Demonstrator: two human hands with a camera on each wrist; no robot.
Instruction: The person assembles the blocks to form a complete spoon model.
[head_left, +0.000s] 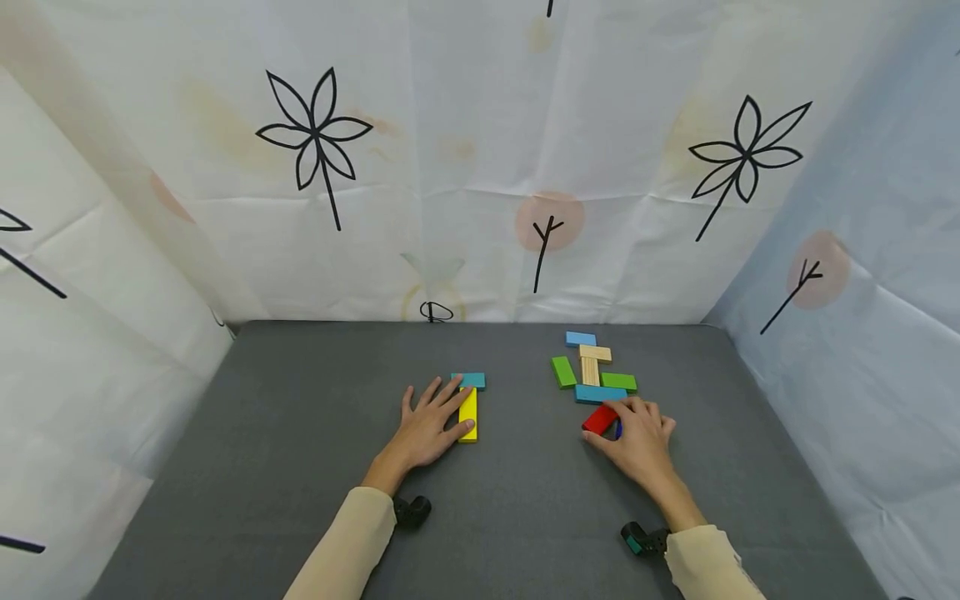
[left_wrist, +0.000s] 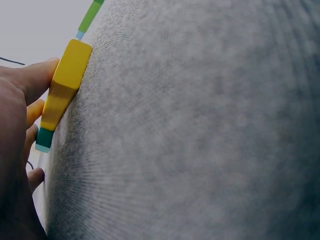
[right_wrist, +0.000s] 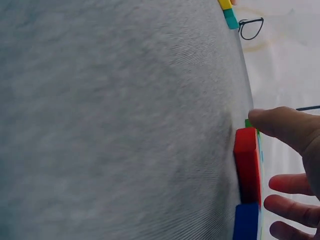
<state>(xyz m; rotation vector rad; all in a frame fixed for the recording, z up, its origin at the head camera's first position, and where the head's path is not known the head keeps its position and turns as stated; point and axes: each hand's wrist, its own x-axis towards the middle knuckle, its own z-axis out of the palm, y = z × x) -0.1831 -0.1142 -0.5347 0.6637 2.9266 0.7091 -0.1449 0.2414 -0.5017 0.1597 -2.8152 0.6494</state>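
Observation:
In the head view, my left hand lies spread flat with its thumb and fingers over a yellow block. The far end of that block meets a teal block, partly covered by a fingertip. The left wrist view shows the thumb against the side of the yellow block. Over on the right, my right hand arches over a red block, thumb and fingers apart. A dark blue block is mostly hidden beneath it. In the right wrist view, small gaps show between the fingers and the red block.
Beyond the right hand lies a flat pattern of blocks: a blue bar, two green blocks, two plain wooden blocks and a light blue one. The grey table ends at a patterned cloth wall.

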